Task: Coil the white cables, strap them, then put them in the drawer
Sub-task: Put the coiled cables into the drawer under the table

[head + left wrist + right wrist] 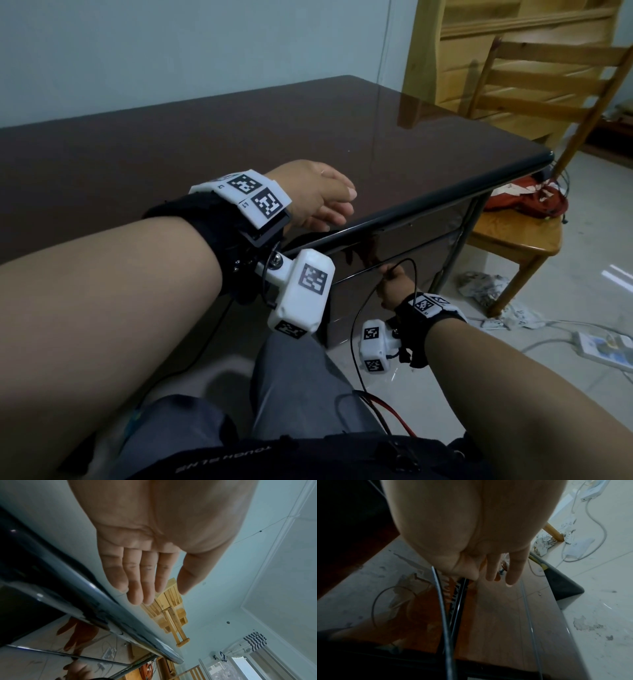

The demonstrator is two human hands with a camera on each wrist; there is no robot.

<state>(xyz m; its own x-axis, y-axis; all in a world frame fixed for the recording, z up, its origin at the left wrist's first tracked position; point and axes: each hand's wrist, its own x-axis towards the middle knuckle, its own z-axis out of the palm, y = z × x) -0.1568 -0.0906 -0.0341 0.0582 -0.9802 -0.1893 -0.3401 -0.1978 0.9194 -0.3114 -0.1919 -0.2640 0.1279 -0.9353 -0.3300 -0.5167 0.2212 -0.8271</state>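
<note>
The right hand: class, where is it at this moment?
In the head view the right hand is low on the right, below the table's front edge, at the glossy drawer front. In the right wrist view its fingers straddle a small knob.

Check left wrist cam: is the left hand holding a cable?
No. The left hand hangs open above the table edge, fingers straight and together, with nothing in the palm.
</note>
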